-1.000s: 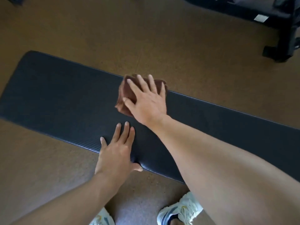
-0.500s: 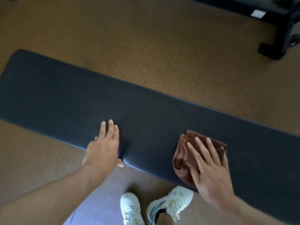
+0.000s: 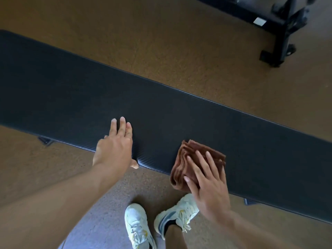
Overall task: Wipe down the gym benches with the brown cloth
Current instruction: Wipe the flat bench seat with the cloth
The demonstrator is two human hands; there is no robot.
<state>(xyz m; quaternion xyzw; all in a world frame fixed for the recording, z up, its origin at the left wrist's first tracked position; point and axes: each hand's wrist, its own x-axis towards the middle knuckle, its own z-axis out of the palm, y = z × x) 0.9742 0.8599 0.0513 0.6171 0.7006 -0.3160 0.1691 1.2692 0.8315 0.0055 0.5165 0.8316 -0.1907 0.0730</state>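
Head view: a black padded gym bench [image 3: 179,114] is seen running diagonally over brown speckled flooring [image 3: 161,42]. The folded brown cloth [image 3: 194,159] is pressed flat at the bench's near edge by the right hand [image 3: 206,182], fingers spread on top. The left hand [image 3: 115,146] is laid flat on the pad, fingers together, thumb under the edge. White sneakers [image 3: 152,223] are seen below; black equipment frame [image 3: 282,26] top right.

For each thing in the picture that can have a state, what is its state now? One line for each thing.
brown cloth: folded, pressed flat on the bench at its near edge.
bench: dark pad, upright, bare apart from cloth and hands.
right hand: open, flat on the cloth.
left hand: open, resting on the bench edge.
white shoes: on the floor, laced.
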